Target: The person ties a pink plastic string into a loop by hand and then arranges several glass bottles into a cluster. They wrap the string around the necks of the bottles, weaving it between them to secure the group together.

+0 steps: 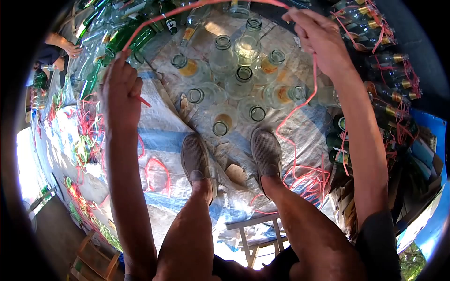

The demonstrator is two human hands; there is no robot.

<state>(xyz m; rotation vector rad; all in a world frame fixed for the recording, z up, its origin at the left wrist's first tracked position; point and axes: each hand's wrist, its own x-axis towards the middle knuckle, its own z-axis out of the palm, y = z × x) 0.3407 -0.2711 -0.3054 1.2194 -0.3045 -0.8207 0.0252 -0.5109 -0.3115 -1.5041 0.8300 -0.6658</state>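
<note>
My left hand (123, 91) is closed on one end of a pink plastic string (187, 8), with a short tail sticking out below the fingers. Up on the right, my right hand (318, 40) pinches the same string, which arches between both hands above the bottles. From the right hand the string runs down to a loose pink tangle (309, 185) by my right foot. Between and below my hands stands a cluster of several clear glass bottles (239, 84), mouths toward me, some with orange labels. Neither hand touches them.
Green and clear bottles (136, 35) are heaped at upper left, where another person's hand (71, 49) shows. String-tied bottle bundles (393, 84) line the right side. Colored string scraps (89, 136) lie at left on the white-and-blue tarp (161, 140). My shoes (195, 157) stand before the cluster.
</note>
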